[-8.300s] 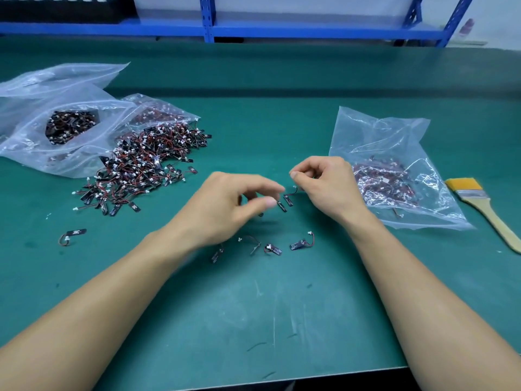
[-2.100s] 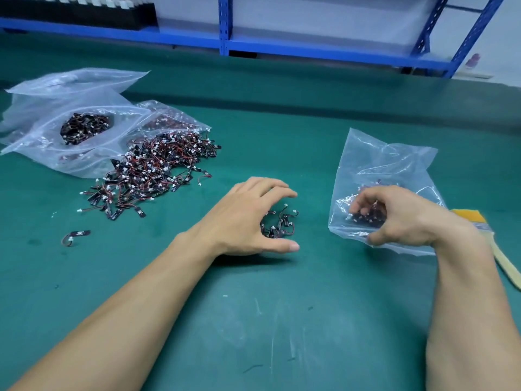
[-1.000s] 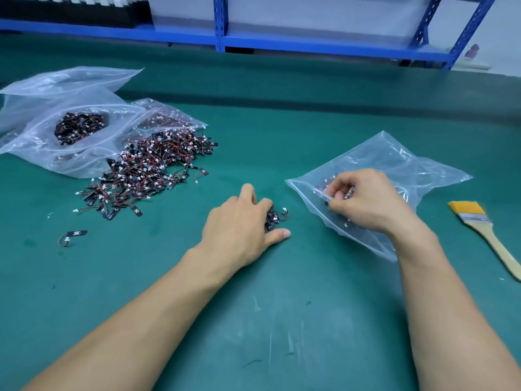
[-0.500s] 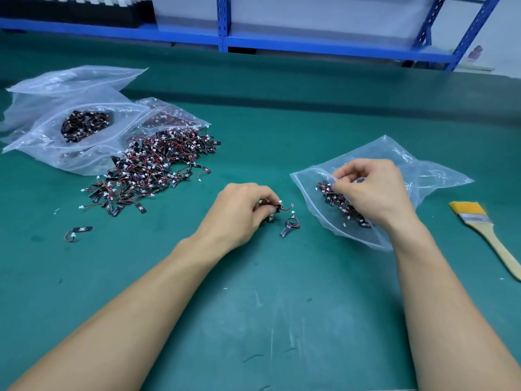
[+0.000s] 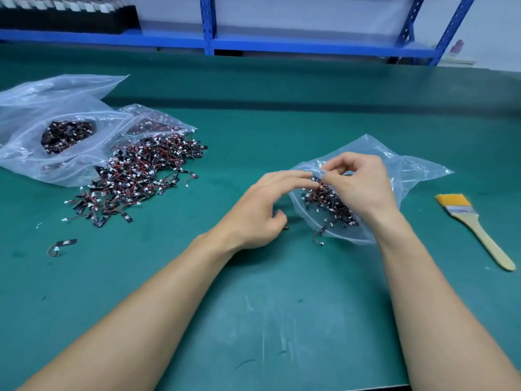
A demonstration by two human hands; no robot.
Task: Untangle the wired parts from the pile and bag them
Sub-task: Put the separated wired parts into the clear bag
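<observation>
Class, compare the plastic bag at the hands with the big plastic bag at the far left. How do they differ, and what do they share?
The bag at the hands is pinched at its mouth by the right hand; no hand touches the left bag. The bag at the hands lies apart from the loose pile; the left bag lies beside it. Both are clear plastic holding dark wired parts.

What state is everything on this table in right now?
Bag: mouth held open, partly filled.
Right hand: pinches the bag's rim.
Left hand: fingers at the bag's mouth, hold unclear.
Pile: loose, tangled.
Other bags: lying down, parts inside.
Brush: lying untouched.
</observation>
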